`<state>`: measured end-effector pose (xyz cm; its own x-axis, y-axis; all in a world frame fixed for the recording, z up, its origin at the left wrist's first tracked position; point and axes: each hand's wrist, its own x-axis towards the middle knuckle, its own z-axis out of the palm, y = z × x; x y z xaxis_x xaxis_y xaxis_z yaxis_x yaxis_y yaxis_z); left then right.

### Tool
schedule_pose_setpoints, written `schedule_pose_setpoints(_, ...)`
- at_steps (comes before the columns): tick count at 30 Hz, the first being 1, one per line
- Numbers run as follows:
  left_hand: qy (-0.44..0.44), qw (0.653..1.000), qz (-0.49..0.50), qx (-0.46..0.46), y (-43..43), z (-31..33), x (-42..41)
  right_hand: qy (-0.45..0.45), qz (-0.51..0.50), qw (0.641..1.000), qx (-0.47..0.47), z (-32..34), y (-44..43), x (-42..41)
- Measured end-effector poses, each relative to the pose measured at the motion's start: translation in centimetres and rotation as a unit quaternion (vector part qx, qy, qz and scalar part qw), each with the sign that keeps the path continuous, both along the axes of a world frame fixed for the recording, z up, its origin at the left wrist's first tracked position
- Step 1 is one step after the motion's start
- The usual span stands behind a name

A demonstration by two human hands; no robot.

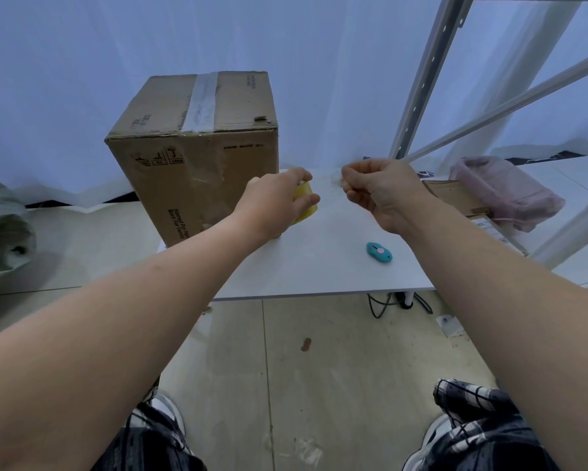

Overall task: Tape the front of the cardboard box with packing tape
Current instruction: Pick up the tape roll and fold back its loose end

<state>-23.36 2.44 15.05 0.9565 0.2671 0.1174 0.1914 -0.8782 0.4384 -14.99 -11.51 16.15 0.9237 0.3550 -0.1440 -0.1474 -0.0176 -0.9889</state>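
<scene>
A tall brown cardboard box [197, 171] stands on the left end of the white table [319, 270], with a strip of clear tape along its top seam. My left hand [272, 202] grips a yellowish roll of packing tape [305, 202] just right of the box's front face. A short way to the right, my right hand [381, 192] is closed in a pinch; it seems to hold the clear tape end pulled off the roll, though the strip itself is barely visible.
A teal box cutter [379, 252] lies on the table near my right forearm. A flat piece of cardboard [455, 195] and a pink bag [503, 192] sit at the right by a white shelf frame [421, 83]. Cables [387, 302] hang under the table.
</scene>
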Motion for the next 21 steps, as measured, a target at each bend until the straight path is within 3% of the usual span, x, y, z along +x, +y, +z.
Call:
schedule_pose_setpoints(4,-0.002,1.000,0.004,0.003,0.3,-0.1,-0.1,-0.009,0.037,0.996,-0.079,-0.2,-0.1,0.3)
schedule_pose_setpoints(8,-0.006,1.000,0.003,-0.001,0.3,-0.1,0.0,-0.122,0.112,0.958,-0.235,-0.6,0.0,0.2)
schedule_pose_setpoints(11,0.001,1.000,0.000,0.008,0.1,-0.2,0.1,-0.196,0.083,0.932,-0.295,-0.9,0.3,0.2)
schedule_pose_setpoints(16,-0.015,1.000,-0.001,-0.014,-0.3,-0.1,0.4,-0.203,0.005,0.961,-0.189,-0.9,0.4,-0.1)
schedule_pose_setpoints(21,-0.027,0.999,-0.002,-0.021,-0.9,-0.3,0.8,-0.148,-0.071,0.978,-0.128,-0.8,1.2,-0.7)
